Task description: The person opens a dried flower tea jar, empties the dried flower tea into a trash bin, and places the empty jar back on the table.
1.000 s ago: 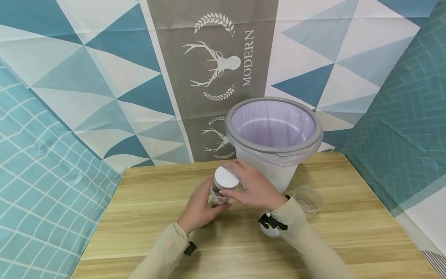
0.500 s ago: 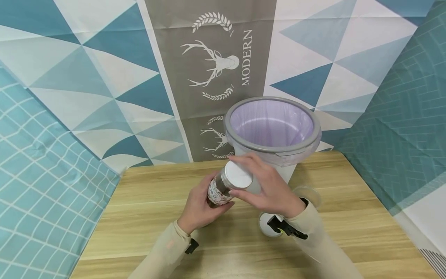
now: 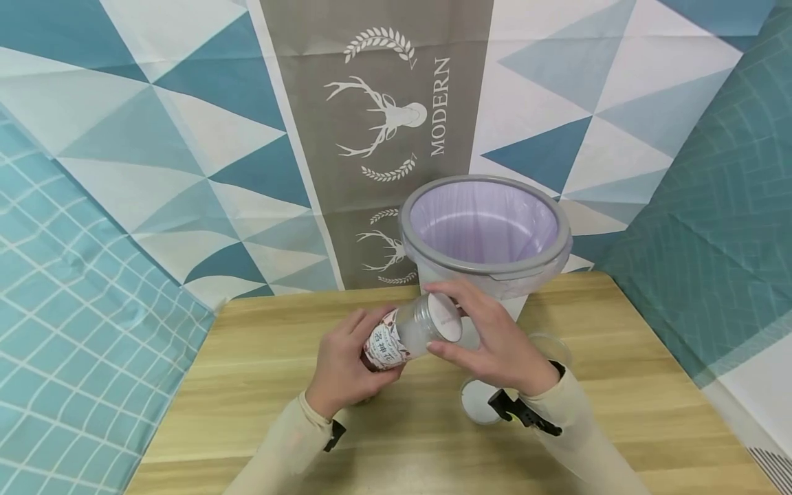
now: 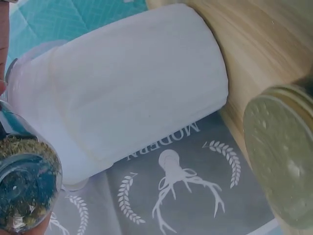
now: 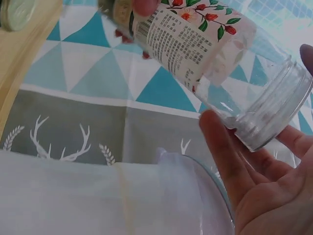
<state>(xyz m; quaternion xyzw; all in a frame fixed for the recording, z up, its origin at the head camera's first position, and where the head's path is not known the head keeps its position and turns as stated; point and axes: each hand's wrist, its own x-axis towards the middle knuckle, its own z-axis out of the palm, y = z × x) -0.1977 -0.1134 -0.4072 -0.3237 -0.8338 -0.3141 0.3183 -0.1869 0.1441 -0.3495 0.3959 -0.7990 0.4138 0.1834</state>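
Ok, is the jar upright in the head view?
No, the jar is tilted, its base end in the left hand and its other end at the right hand.

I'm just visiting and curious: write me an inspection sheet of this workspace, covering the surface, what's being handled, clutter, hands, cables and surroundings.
Surface: light wood-grained tabletop.
Job's things: clear labelled jar, tilted; greenish bits near its base.
Clutter: lined bin at the back; clear round container; flat white disc; greenish-topped container, seen from the left wrist.
Hands: left hand grips the jar's lower part; right hand has fingers and thumb around its rim.
Cables: nothing seen.
Surroundings: patterned hangings, one panel reading MODERN.
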